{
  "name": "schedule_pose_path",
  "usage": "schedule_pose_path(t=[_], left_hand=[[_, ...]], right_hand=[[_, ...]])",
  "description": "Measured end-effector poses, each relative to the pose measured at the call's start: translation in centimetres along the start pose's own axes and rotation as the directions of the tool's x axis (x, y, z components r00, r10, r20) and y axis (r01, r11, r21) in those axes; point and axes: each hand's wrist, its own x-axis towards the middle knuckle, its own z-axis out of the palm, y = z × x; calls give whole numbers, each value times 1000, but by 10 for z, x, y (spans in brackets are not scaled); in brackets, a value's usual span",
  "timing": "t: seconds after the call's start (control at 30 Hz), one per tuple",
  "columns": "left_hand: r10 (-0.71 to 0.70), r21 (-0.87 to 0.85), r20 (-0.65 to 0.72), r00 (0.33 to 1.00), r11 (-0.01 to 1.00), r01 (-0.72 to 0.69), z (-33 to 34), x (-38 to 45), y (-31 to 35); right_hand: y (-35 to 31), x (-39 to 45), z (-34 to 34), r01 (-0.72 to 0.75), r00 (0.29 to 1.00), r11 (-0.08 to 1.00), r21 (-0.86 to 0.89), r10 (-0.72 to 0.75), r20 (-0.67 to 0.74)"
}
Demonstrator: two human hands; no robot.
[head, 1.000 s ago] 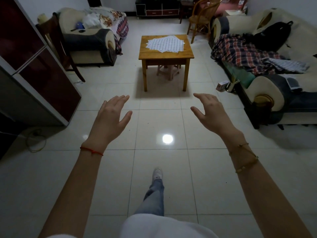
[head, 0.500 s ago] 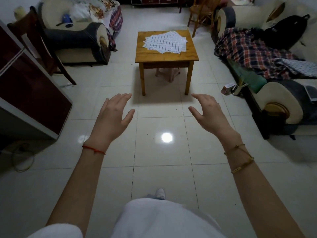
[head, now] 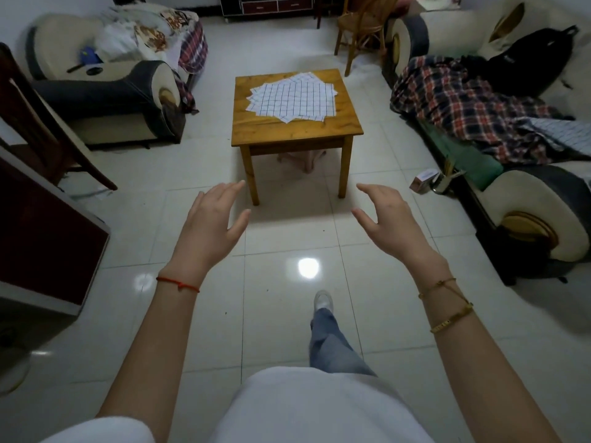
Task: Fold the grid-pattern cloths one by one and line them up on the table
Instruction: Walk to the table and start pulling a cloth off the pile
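A loose stack of white grid-pattern cloths (head: 292,99) lies spread flat on a small wooden table (head: 294,132) ahead of me in the middle of the room. My left hand (head: 212,220) and my right hand (head: 387,215) are held out in front of me over the tiled floor, well short of the table. Both hands hold nothing, with fingers relaxed and slightly bent. My right foot (head: 323,300) is stepped forward on the floor.
An armchair (head: 105,87) with piled laundry stands at the left, a sofa (head: 527,199) with a plaid blanket (head: 473,107) and black backpack (head: 527,63) at the right. A dark cabinet (head: 41,231) is at near left, a wooden chair (head: 361,27) behind the table, a small box (head: 423,180) on the floor.
I have walked closer to the table, which now appears larger and nearer. My right leg has stepped forward. Both hands stay out in front, holding nothing.
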Motion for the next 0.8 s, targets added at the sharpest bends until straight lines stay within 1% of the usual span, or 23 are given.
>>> schedule_pose_path(t=[0.33, 0.57, 0.8], left_hand=[[-63, 19, -11, 998, 998, 63, 24, 203, -6], [-126, 14, -31, 992, 992, 126, 34, 301, -16], [-141, 23, -17, 990, 990, 141, 60, 393, -42]], right_hand=[[71, 211, -11, 14, 1000, 1000, 10, -15, 28], [92, 334, -6, 75, 996, 997, 30, -76, 46], [107, 427, 19, 64, 995, 998, 16, -65, 81]])
